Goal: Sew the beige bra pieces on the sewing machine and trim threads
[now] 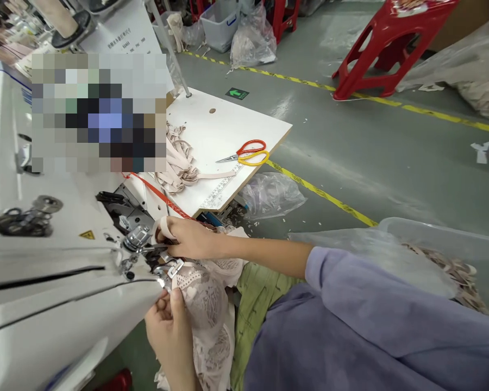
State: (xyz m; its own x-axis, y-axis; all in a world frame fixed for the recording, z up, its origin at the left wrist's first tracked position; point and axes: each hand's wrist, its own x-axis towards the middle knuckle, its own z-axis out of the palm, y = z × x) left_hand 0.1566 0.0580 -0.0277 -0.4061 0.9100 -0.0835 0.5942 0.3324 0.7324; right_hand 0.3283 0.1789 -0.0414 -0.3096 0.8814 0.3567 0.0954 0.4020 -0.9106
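A beige lace bra [206, 296] hangs at the edge of a white sewing machine [36, 304], its top under the needle area. My left hand [169, 323], thumb and fingers closed, pinches the bra's strap end just below the metal presser parts [136, 239]. A pale ring-and-slider piece [175, 267] sits on the strap between my hands. Above it, my right hand [193, 238] is closed around a beige strap [167, 227], which loops out over its fingers. Its fingertips are partly hidden behind the machine parts.
Red-and-yellow-handled scissors [250, 153] and a pile of beige straps [179, 163] lie on the white table [228, 117]. A red ribbon [158, 193] runs toward the machine. Green cloth [258, 298] covers my lap. A clear bin [427, 228] and a red stool [385, 49] stand on the right.
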